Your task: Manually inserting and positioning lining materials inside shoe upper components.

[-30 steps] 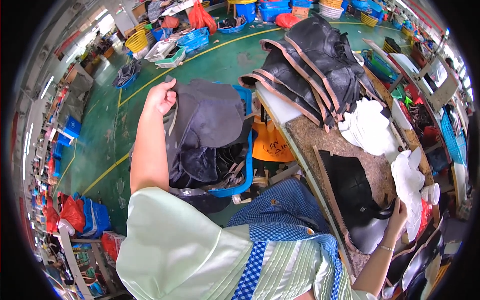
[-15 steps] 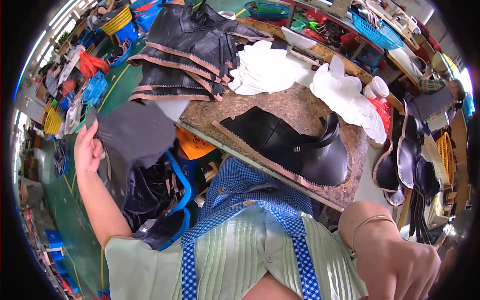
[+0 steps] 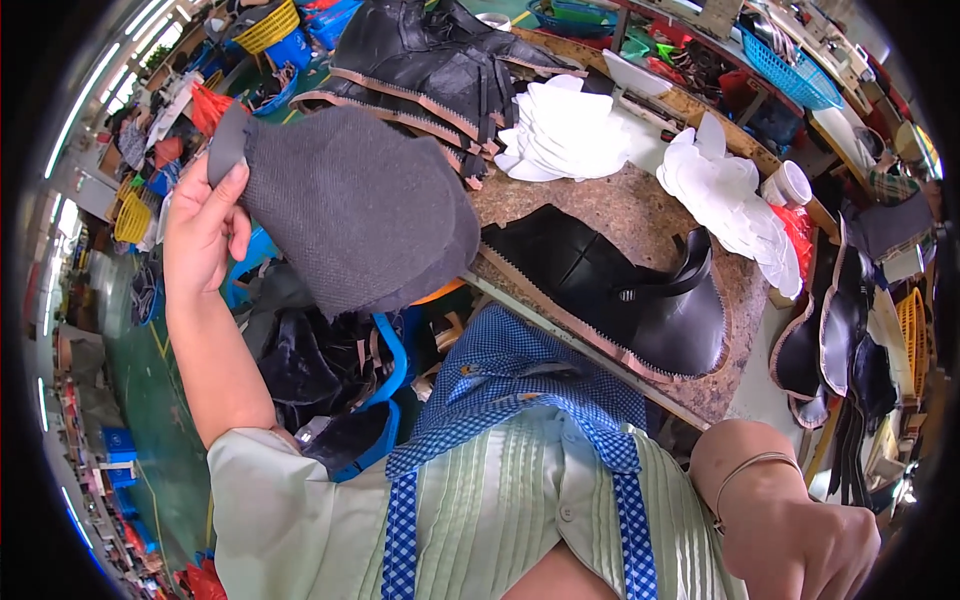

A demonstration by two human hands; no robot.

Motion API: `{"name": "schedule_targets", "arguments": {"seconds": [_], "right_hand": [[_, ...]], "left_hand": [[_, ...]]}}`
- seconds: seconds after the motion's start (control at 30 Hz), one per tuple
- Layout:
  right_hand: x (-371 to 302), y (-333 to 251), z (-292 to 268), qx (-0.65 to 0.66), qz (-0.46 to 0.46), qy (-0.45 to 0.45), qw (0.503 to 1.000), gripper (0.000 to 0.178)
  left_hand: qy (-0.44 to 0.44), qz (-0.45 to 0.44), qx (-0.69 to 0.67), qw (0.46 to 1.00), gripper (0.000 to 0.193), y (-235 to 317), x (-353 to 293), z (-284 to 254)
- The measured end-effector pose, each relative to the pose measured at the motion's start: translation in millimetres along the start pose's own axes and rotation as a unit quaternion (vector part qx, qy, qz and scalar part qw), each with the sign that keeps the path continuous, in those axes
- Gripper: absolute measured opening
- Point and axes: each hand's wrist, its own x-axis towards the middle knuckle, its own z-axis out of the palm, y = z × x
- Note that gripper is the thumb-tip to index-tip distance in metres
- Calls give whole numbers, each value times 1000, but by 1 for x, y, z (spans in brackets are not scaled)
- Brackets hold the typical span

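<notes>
My left hand [image 3: 205, 225] is closed with the thumb pressed on the edge of a dark grey fabric shoe lining [image 3: 365, 205]. Raised at the left, the lining spreads broadly and covers part of a stack of black shoe uppers [image 3: 415, 60]. One black shoe upper [image 3: 590, 285], with a strap and a tan zigzag edge, lies flat on the speckled brown board [image 3: 630, 200]. Low at the right, my right hand [image 3: 800, 535] has its fingers curled, knuckles up, apart from the upper. Its fingertips are hidden, so anything inside it cannot be seen.
White cut pieces lie in two piles [image 3: 565, 130] [image 3: 725, 200] along the board's far side, near a white cup [image 3: 787, 184]. More black uppers [image 3: 835, 320] hang at the right. Beside my left arm stands a blue-rimmed basket [image 3: 388, 350] of dark pieces.
My left hand has lifted the grey lining up and to the right, where it opens out wider and nearer. The right hand is almost unchanged, and the view has shifted slightly.
</notes>
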Motion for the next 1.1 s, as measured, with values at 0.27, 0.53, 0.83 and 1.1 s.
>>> {"name": "schedule_targets", "arguments": {"seconds": [0.27,0.53,0.83,1.1], "right_hand": [[-58,79,-142,-414,428,356,720,89],[-78,113,-236,-422,345,435,717,24],[-128,-32,-333,-565,532,509,371,36],[-177,-98,-215,-431,605,250,621,28]], "left_hand": [[-56,93,-94,990,26,39,9,37],[94,132,-120,980,21,50,12,16],[131,127,-120,976,20,12,61,1],[59,31,-7,998,26,-1,41,38]]}}
